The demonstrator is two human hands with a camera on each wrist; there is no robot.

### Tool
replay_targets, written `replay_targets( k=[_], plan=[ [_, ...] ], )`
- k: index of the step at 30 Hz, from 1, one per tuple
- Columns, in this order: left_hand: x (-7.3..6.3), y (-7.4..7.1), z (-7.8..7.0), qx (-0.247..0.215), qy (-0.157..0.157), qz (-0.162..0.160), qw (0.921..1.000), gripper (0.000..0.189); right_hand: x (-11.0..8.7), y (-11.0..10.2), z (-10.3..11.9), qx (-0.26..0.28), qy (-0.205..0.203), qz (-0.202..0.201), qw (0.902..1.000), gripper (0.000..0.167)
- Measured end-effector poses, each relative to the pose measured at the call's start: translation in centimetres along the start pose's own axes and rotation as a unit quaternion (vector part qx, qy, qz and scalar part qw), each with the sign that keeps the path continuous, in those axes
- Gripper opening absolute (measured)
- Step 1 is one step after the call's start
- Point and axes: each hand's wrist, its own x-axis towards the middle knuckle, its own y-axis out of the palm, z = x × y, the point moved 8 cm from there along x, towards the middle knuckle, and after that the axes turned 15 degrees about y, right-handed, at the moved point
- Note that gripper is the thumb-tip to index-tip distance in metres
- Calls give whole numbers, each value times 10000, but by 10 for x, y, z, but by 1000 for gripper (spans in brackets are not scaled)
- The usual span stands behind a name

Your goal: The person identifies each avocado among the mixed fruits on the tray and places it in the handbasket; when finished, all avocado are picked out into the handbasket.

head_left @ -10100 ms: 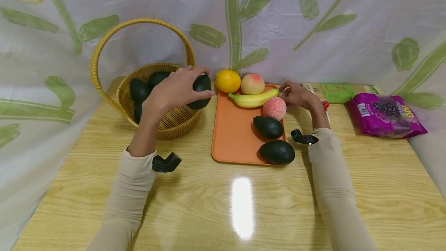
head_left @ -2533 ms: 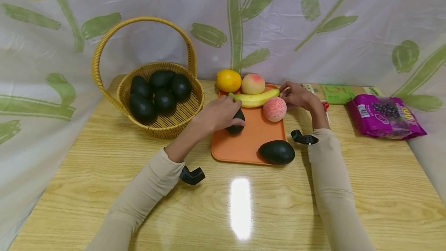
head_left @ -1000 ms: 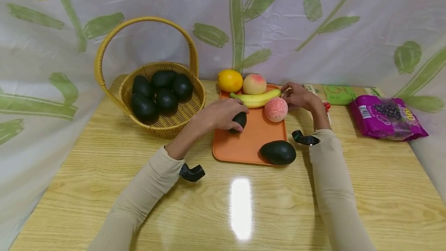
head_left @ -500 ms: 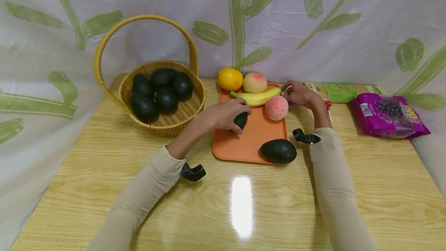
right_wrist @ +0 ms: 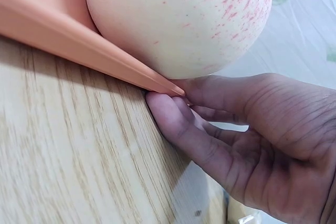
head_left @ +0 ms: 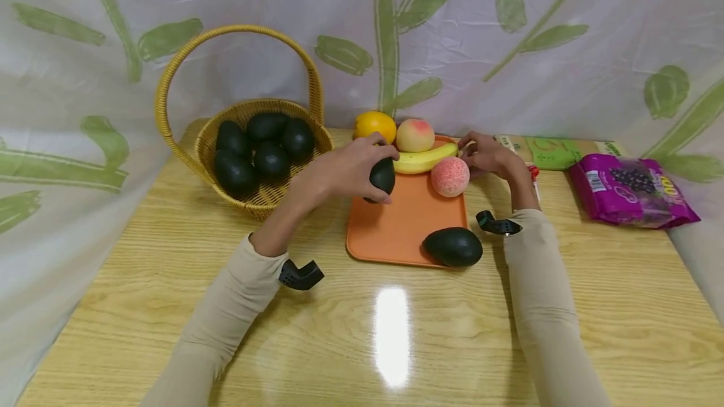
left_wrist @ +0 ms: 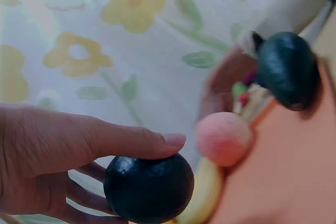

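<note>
My left hand (head_left: 347, 171) grips a dark green avocado (head_left: 383, 179) above the left part of the orange tray (head_left: 396, 237). In the left wrist view the thumb lies along the top of this avocado (left_wrist: 148, 187), with the fingers curled around behind it. My right hand (head_left: 488, 154) pinches the tray's rim (right_wrist: 131, 72) between thumb and fingers at its right side, beside a pink peach (head_left: 450, 176). Also on the tray are a banana (head_left: 424, 159), a second peach (head_left: 415, 135) and another avocado (head_left: 453, 247) at the near right corner.
A wicker basket (head_left: 257, 209) with a tall handle stands to the left, with several avocados (head_left: 234, 173) inside. An orange-yellow fruit (head_left: 376, 125) sits at the tray's far left corner. To the right lie a purple grape-printed bag (head_left: 630, 190), a green-and-tan packet (head_left: 557, 152) and a red lollipop (head_left: 533, 172).
One avocado has left the tray's right side; my left hand has lifted it and shifted slightly left. Earlier, another avocado went into the basket. My right hand keeps its place at the rim.
</note>
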Motion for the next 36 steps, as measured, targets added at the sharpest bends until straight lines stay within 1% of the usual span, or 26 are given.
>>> replay_targets(
  k=[4, 7, 9, 12, 15, 17, 20, 22, 25, 26, 27, 30, 31, 32, 34, 36],
  plan=[
    [-20, -25, 8, 8, -311, -327, 9990, 79, 2, -1, -1, 21, -16, 8, 10000, 47],
    [-38, -41, 18, -42, -656, -442, 9969, 82, 2, 0, -2, 44, -43, 53, 10000, 48],
    [-49, -49, 25, -50, -883, -464, 9950, 83, 3, 0, -2, 31, -46, 52, 10000, 48],
    [-66, -61, 36, -49, -1206, -436, 9917, 82, 3, 0, -2, 56, -73, 43, 9999, 48],
    [-80, -67, 45, -11, -1472, -336, 9885, 79, 1, -2, -2, 59, -76, 21, 10000, 47],
    [-88, -69, 51, -11, -1647, -226, 9861, 76, 0, -3, -2, 53, -94, 18, 9999, 47],
    [-99, -68, 59, 29, -1990, 37, 9800, 72, -2, -4, -3, 41, -110, 12, 9999, 47],
    [-105, -66, 65, 59, -2230, 189, 9746, 70, -3, -4, -2, 38, -130, -3, 9999, 47],
    [-112, -61, 75, 163, -2587, 452, 9648, 71, -4, -4, -2, 50, -146, -6, 9999, 47],
    [-113, -59, 78, 152, -2708, 598, 9606, 73, -4, -4, -2, 50, -155, -14, 9999, 47],
    [-116, -57, 81, 122, -2847, 766, 9555, 77, -4, -4, -1, 42, -170, -28, 9998, 46],
    [-122, -49, 90, 116, -3260, 1310, 9362, 97, -1, -3, -1, 107, -152, -12, 9998, 47],
    [-123, -46, 92, 138, -3353, 1429, 9311, 97, -1, -3, -2, 125, -127, -7, 9998, 46],
    [-124, -44, 94, 164, -3451, 1502, 9263, 95, -3, -2, 0, 122, -122, -7, 9999, 46],
    [-127, -41, 99, 271, -3679, 1473, 9177, 77, -7, 0, 3, 136, -93, 33, 9999, 46],
    [-127, -40, 101, 339, -3802, 1417, 9134, 62, -11, 2, 7, 110, -60, 66, 9999, 46]
  ],
)
